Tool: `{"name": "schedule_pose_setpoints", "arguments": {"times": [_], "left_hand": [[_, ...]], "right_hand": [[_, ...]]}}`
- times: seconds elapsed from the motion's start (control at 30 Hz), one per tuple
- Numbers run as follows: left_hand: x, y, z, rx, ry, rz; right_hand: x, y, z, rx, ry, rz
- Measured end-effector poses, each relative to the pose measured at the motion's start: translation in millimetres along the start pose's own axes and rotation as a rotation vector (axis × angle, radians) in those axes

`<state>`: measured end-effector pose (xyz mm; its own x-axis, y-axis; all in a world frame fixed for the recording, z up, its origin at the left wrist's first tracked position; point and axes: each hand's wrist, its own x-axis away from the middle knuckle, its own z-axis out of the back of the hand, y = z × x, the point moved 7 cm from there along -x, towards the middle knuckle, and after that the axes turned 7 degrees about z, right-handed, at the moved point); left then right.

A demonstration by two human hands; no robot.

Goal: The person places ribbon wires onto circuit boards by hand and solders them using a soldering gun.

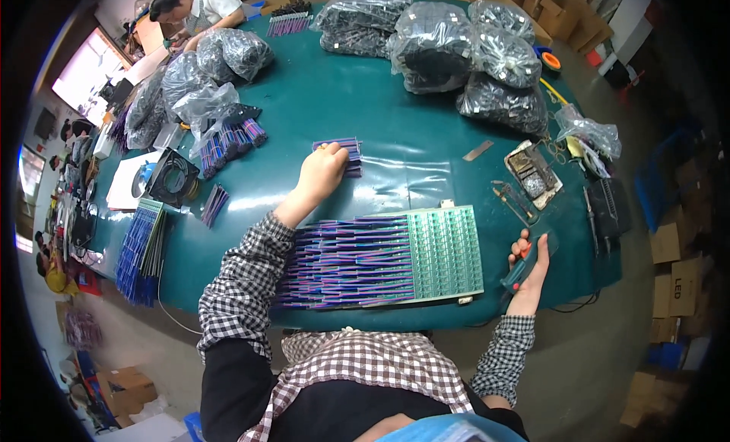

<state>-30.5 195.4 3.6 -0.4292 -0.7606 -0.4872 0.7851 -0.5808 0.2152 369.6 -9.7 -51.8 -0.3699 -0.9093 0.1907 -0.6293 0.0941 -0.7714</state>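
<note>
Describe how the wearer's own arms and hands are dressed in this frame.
Both arms wear long black-and-white checked shirt sleeves, buttoned at the cuffs, under a dark sleeveless vest. The left hand and right hand are bare: no gloves, and no rings or watch that I can make out.

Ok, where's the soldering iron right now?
In the head view the soldering iron is in the right hand, at the table's near right edge, just right of the green circuit board.

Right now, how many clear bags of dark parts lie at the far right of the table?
5: four bags clustered, one nearer. Others may be hidden.
</note>
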Motion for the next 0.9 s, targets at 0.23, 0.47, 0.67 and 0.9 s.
{"name": "schedule_pose_setpoints", "arguments": {"times": [0.23,0.47,0.67,0.9], "left_hand": [[-12.2,-5.3,-1.7,0.065,0.014,0.078],[-12.6,-13.8,-19.8,0.081,-0.072,0.131],[-11.5,5.6,-21.7,-0.011,-0.036,0.022],[-10.8,14.8,0.0,0.157,0.010,0.088]], "right_hand": [[-13.2,2.8,5.3,-0.027,0.002,-0.014],[-30.2,5.9,5.3,-0.019,-0.033,0.045],[-37.5,6.2,14.8,-0.032,-0.069,0.076],[-46.6,5.9,15.5,0.006,-0.080,0.078]]}}
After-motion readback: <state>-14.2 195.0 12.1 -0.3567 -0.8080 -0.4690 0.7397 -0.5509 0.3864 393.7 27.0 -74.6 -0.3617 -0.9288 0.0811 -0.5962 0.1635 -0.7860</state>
